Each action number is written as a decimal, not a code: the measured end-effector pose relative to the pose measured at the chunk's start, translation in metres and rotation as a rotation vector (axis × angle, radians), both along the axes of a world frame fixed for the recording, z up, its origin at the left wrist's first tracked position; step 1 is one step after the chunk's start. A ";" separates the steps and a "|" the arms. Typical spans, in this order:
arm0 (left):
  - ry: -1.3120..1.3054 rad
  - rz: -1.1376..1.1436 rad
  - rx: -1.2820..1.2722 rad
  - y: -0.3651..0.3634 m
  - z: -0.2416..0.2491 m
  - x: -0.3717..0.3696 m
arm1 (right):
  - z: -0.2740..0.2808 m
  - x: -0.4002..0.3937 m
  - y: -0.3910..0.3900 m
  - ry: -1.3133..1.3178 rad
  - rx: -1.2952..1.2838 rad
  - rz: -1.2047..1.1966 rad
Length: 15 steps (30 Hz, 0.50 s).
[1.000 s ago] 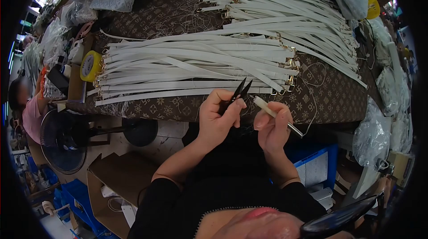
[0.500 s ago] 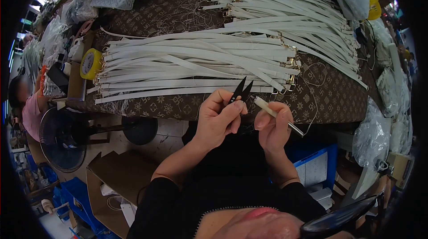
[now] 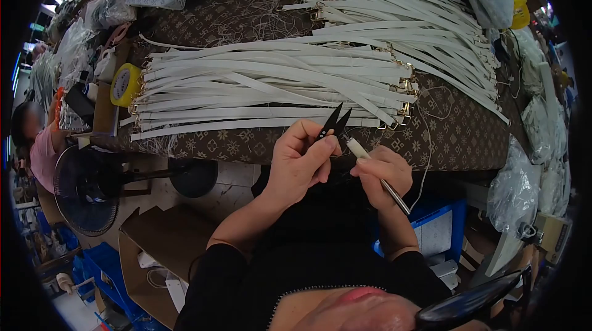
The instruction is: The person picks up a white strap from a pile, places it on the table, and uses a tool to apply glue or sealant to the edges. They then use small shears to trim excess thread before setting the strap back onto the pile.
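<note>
Straps (image 3: 265,62), white and narrow, lie in a dense, roughly parallel layer across the near part of the patterned surface (image 3: 246,151); a second bundle (image 3: 401,7) spreads beyond them and to the right. Gold-coloured fittings (image 3: 407,72) crowd the right ends of the near layer, and others show at its left ends. The left hand (image 3: 299,161) is curled, with black snips (image 3: 325,132) pinched between thumb and fingers, the two blades parted and directed away from the body. The right hand (image 3: 383,177) pinches a pen-like tool (image 3: 357,148), its pale front part angled towards the snips and its metal rear part inclined towards the body; a thin cord (image 3: 427,161) runs near its rear end. Whether tool and snips touch cannot be told. Neither hand grips a strap; the left is the nearer to the front edge of the layer.

Handling, as judged from form: each strap should be light, thin and pliable, with enough body to keep a gentle curve, and perhaps slightly slippery on its flat faces. Fragility appears low, though the finish could mark or crease. The fittings probably make the ends heavier and liable to hook on neighbours. A flat pinch just inboard of a fitting suits a single strap, whereas several are better supported near mid-length. Loose threads (image 3: 246,25) lie behind the near layer.
</note>
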<state>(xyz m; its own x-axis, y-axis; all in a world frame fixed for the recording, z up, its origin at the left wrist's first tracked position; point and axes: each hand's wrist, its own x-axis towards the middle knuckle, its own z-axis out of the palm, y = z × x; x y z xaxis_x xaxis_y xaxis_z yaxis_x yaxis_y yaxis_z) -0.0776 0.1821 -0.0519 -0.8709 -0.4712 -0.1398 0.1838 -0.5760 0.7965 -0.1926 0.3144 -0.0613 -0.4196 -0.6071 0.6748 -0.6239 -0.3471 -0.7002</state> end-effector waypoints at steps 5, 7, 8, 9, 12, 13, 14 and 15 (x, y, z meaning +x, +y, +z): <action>-0.035 -0.016 -0.031 -0.001 0.002 0.000 | 0.008 -0.010 0.001 0.108 -0.021 -0.014; -0.047 -0.053 0.015 -0.002 0.003 0.000 | 0.011 -0.015 -0.002 0.202 -0.030 0.015; -0.046 -0.052 0.014 -0.002 0.003 0.000 | 0.011 -0.017 -0.002 0.202 -0.031 0.015; -0.043 -0.057 0.034 -0.003 0.003 0.000 | 0.010 -0.019 -0.002 0.222 -0.024 0.024; -0.020 -0.053 0.051 -0.005 0.002 0.002 | 0.007 -0.023 0.004 0.165 0.000 0.055; 0.004 -0.050 0.045 -0.006 0.001 0.002 | 0.007 -0.023 0.006 0.090 0.016 0.072; 0.003 -0.050 0.046 -0.006 0.000 0.001 | 0.005 -0.022 0.007 0.090 0.018 0.071; -0.012 -0.059 0.033 -0.005 0.000 0.001 | 0.003 -0.020 0.008 -0.038 -0.030 0.083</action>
